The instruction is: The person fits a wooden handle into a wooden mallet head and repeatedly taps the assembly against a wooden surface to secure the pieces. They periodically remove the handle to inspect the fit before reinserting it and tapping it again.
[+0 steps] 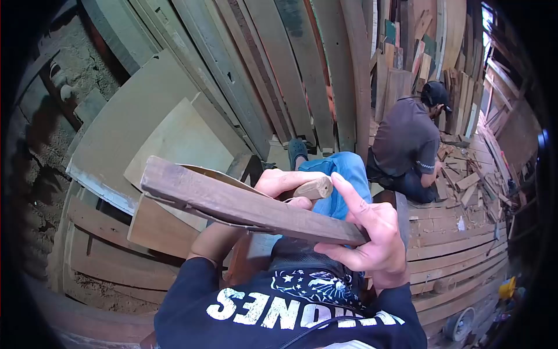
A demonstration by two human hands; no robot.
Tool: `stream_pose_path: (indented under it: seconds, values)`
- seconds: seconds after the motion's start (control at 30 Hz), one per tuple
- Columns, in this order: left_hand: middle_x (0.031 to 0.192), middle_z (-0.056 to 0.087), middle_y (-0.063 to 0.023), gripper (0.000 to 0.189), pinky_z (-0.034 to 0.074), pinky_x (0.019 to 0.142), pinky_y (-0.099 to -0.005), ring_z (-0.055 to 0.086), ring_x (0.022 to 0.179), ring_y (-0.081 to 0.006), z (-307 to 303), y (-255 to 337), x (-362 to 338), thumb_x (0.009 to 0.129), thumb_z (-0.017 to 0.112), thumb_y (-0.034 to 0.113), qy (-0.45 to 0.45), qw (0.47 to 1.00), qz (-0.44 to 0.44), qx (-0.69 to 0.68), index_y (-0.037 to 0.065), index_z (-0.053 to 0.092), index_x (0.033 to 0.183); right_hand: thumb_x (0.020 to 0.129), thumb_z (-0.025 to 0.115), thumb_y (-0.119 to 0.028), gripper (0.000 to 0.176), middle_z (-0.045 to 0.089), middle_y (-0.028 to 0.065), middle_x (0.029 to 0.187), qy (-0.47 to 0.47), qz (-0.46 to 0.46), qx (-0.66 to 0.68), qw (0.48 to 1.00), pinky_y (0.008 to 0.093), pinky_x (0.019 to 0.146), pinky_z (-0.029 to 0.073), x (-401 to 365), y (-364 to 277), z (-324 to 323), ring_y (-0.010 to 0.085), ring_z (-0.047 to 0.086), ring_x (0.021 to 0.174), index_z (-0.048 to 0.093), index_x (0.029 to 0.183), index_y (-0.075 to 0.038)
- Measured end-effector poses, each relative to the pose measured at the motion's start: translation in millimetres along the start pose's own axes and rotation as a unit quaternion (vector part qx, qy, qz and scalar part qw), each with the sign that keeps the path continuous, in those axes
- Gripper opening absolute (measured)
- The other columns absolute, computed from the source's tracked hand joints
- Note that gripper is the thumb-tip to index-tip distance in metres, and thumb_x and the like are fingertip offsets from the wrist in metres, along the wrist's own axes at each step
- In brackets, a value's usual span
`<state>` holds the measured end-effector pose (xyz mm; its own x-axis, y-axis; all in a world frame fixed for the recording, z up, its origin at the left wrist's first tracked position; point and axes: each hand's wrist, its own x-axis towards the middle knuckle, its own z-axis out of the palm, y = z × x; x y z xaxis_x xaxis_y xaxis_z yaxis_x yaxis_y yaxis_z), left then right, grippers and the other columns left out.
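Dark wooden bar [244, 203] slanted across my feed from nine o'clock down to four. Its blunt nine o'clock end reached out beyond the left hand [276, 181], in front of a pale panel [180, 145], though I could not judge the depth between them. The bar's lower edge looked ragged. Toward twelve o'clock, room opened between the bar and the upright planks [290, 64], with blue jeans [351, 171] filling the one o'clock side of it. A crouching co-worker [407, 145] was well apart from the bar at about two o'clock, near wood scraps [468, 181] at three.

From my end, the bar covered part of the left hand, which in turn hid much of a small wooden piece [317, 189], so I saw little beyond one end. The co-worker's hands were hard to make out, and darkness cut off the corners.

Left fingers were closed around the small wooden piece; whether they also touched the bar, I couldn't tell. The right hand [378, 230] pinched the bar's four o'clock end, its index finger raised toward eleven, the tip just beside the piece.
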<state>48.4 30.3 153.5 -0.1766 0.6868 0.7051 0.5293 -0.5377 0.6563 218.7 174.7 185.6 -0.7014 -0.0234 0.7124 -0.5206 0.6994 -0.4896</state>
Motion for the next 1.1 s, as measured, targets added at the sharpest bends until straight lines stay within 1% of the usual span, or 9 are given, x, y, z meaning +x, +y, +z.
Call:
stream_pose_path:
  seconds: [0.13,0.3,0.33,0.4,0.43,0.5,0.6,0.83,1.1]
  values:
    - [0.064,0.061,-0.0047,0.037,0.046,0.052,-0.0256,0.058,0.056,-0.0118,-4.7,16.5,2.2,0.094,0.062,0.028,-0.039,0.992,-0.115,0.036,-0.003,0.066,0.114,0.062,0.089,-0.034,0.092,0.039,-0.0014,0.048,0.025,0.026,-0.009,0.999,0.0251,0.046,0.033,-3.3,1.4,0.1,0.0101,0.042,0.041,0.052,0.136,0.008]
    - [0.072,0.065,-0.0059,0.043,0.048,0.057,-0.0266,0.061,0.064,-0.0125,-6.9,21.1,3.0,0.091,0.064,0.037,-0.04,0.988,-0.138,0.049,0.0,0.068,0.112,0.063,0.089,-0.042,0.095,0.045,-0.0006,0.051,0.01,0.032,-0.049,0.998,0.0239,0.05,0.035,-5.2,2.2,-8.6,0.0098,0.044,0.045,0.053,0.135,0.007]
    - [0.094,0.066,-0.0097,0.043,0.05,0.07,-0.0287,0.064,0.083,-0.0155,-8.8,15.8,-1.9,0.092,0.065,0.035,-0.046,0.993,-0.103,0.03,0.002,0.064,0.12,0.063,0.089,-0.042,0.095,0.045,-0.0006,0.051,0.009,0.032,-0.048,0.998,0.0239,0.05,0.035,-3.4,1.0,-11.8,0.0098,0.044,0.045,0.053,0.135,0.007]
    - [0.101,0.069,-0.0135,0.04,0.052,0.074,-0.029,0.068,0.089,-0.0181,-1.1,9.0,-4.8,0.098,0.058,0.029,0.002,0.998,-0.025,-0.053,-0.002,0.06,0.124,0.069,0.088,-0.025,0.082,0.068,0.0103,0.071,0.037,-0.009,-0.038,0.999,0.0256,0.056,0.05,1.7,0.8,-17.2,0.017,0.064,0.054,0.052,0.134,0.01]
    - [0.08,0.066,-0.0083,0.042,0.05,0.062,-0.0263,0.065,0.07,-0.0137,-9.3,11.0,-6.4,0.101,0.054,0.033,-0.024,1.0,-0.019,-0.002,-0.003,0.06,0.121,0.074,0.085,-0.027,0.077,0.071,0.0121,0.078,0.049,0.034,-0.01,0.998,0.0254,0.061,0.052,-1.6,0.1,-17.7,0.0172,0.068,0.06,0.053,0.133,0.01]
    - [0.066,0.059,-0.0026,0.046,0.045,0.053,-0.0261,0.056,0.055,-0.0113,-8.7,12.5,2.4,0.102,0.051,0.038,-0.025,1.0,0.006,-0.016,-0.003,0.061,0.12,0.08,0.081,-0.029,0.074,0.073,0.0149,0.087,0.094,0.054,0.005,0.994,0.0252,0.063,0.053,-5.7,6.0,-17.2,0.0159,0.069,0.065,0.05,0.135,0.01]
    - [0.063,0.055,-0.0015,0.05,0.041,0.051,-0.0248,0.052,0.051,-0.0091,-11.8,18.7,0.4,0.103,0.046,0.042,-0.047,0.994,-0.058,-0.081,-0.003,0.061,0.118,0.084,0.078,-0.026,0.073,0.072,0.0187,0.102,0.126,0.113,0.046,0.985,0.0236,0.064,0.051,-9.5,2.8,-14.3,0.0135,0.068,0.07,0.046,0.14,0.008]
    - [0.058,0.048,0.0018,0.057,0.035,0.046,-0.0236,0.043,0.045,-0.0062,-12.6,15.9,-3.8,0.104,0.036,0.049,-0.044,0.991,-0.07,-0.108,-0.003,0.059,0.11,0.083,0.077,-0.021,0.054,0.073,0.0147,0.089,0.098,0.034,0.021,0.994,0.0235,0.062,0.05,-8.7,8.9,-16.5,0.0156,0.067,0.064,0.06,0.129,0.002]
    - [0.055,0.046,0.0028,0.055,0.033,0.044,-0.0223,0.041,0.042,-0.005,-14.9,18.7,-3.1,0.105,0.031,0.046,-0.039,0.989,-0.089,-0.108,-0.002,0.057,0.105,0.081,0.078,-0.022,0.051,0.07,0.014,0.076,0.067,0.026,-0.031,0.997,0.0262,0.057,0.049,-6.5,8.5,-25.4,0.0188,0.065,0.057,0.065,0.125,0.0]
